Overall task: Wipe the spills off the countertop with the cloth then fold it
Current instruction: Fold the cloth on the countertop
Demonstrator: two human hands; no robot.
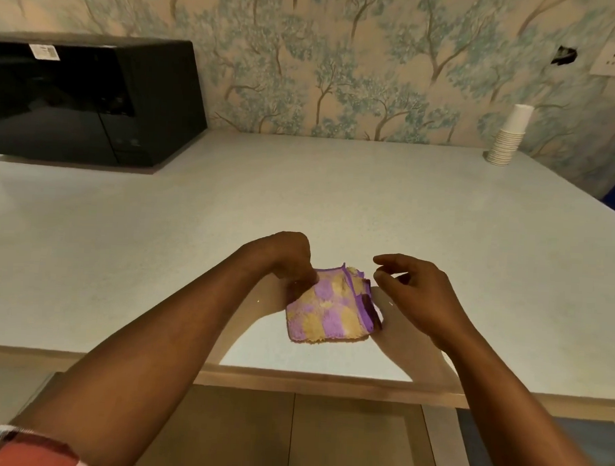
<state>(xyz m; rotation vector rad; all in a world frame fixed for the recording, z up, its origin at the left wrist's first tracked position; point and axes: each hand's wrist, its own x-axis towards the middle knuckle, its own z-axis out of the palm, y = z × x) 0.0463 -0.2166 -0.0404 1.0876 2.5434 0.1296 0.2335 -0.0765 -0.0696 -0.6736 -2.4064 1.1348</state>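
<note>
A purple and cream checked cloth (331, 306) lies folded into a small square on the pale countertop (335, 199), near its front edge. My left hand (291, 255) pinches the cloth's far left corner with closed fingers. Just right of the cloth, my right hand (414, 290) hovers with its fingers curled and apart, holding nothing. No spill shows on the surface around the cloth.
A black microwave (90, 100) stands at the back left against the tree-patterned wall. A stack of white paper cups (511, 136) sits at the back right corner. The counter's front edge (327, 383) runs just below the cloth, with cabinet doors beneath.
</note>
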